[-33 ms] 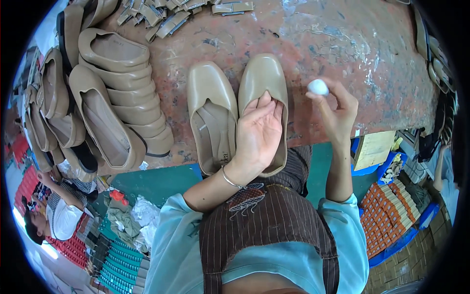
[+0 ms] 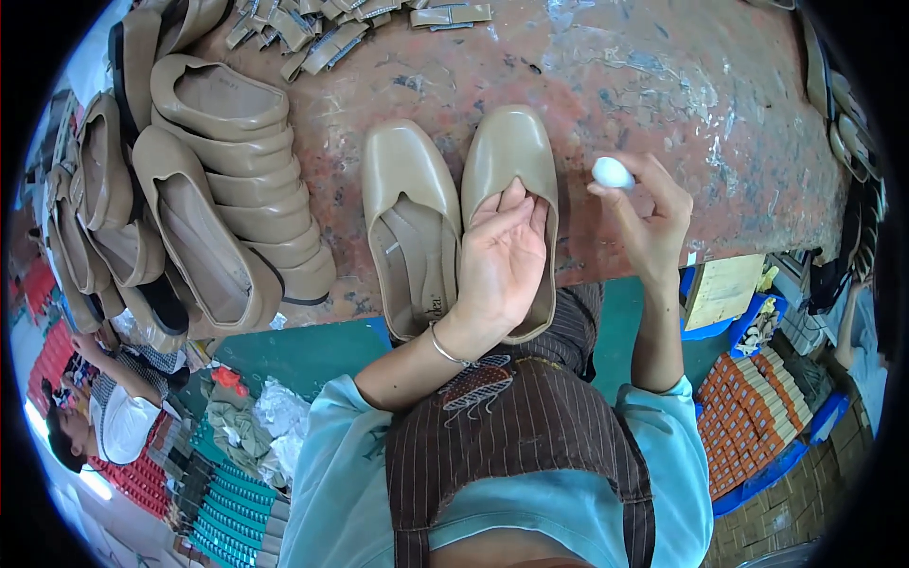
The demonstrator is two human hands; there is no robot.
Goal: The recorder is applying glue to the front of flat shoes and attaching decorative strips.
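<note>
Two beige slip-on shoes stand side by side at the table's near edge, toes pointing away from me. My left hand (image 2: 507, 251), palm up, has its fingers tucked into the opening of the right-hand shoe (image 2: 512, 147) and holds it from inside; its fingertips are hidden under the upper. Beside it, the left-hand shoe (image 2: 405, 166) is untouched, with its insole showing. Off to the right, my right hand (image 2: 653, 213) is raised and pinches a small white rounded wad (image 2: 613, 172) between thumb and fingertips, apart from the shoes.
On the left are a row of stacked beige shoes (image 2: 251, 180) and more shoes (image 2: 104, 161). Beige strap pieces with shiny trim (image 2: 327, 47) lie at the back of the stained table (image 2: 663, 104). Blue crates (image 2: 824, 426) stand low right. Another person (image 2: 114, 417) sits at far left.
The white wad in my right hand has shifted very slightly left and down. My left hand and both shoes look the same.
</note>
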